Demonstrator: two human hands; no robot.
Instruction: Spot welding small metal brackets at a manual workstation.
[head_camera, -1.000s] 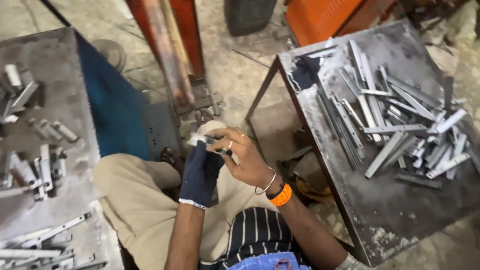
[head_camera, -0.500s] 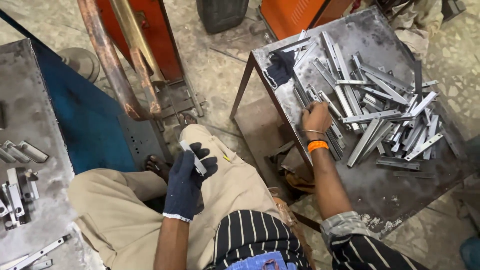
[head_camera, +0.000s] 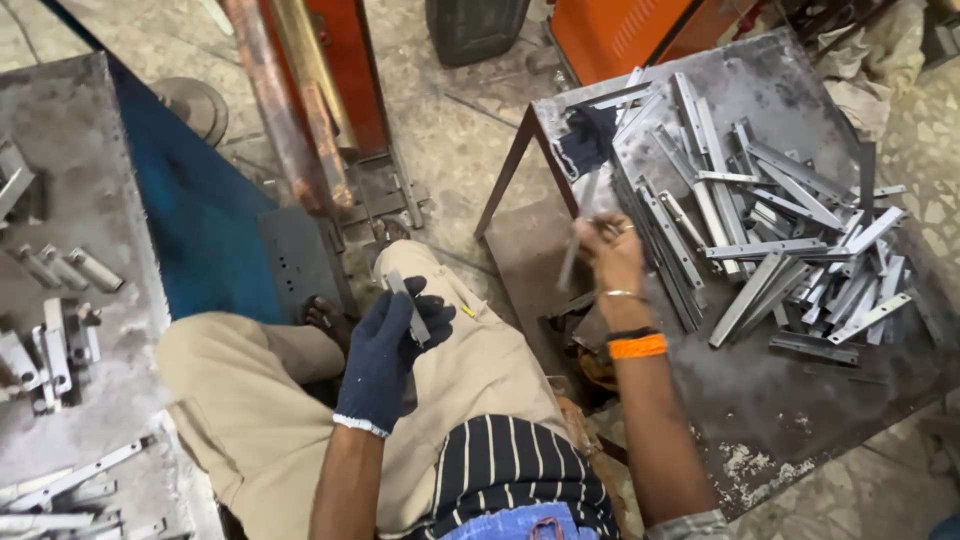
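both hands clamped: gloved left hand (head_camera: 385, 345) on a short metal piece (head_camera: 408, 306), right hand (head_camera: 610, 258) on a metal strip (head_camera: 572, 250).

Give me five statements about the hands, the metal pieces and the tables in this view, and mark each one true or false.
1. The left hand wears a dark blue glove. True.
2. The left hand is empty. False: it holds a short flat metal piece over the lap.
3. The right hand is bare and has an orange band on its wrist. True.
4. The right hand holds a long thin metal strip at the near edge of the table on the right. True.
5. The pile of metal strips lies on the floor between the tables. False: it lies on top of the table on the right.
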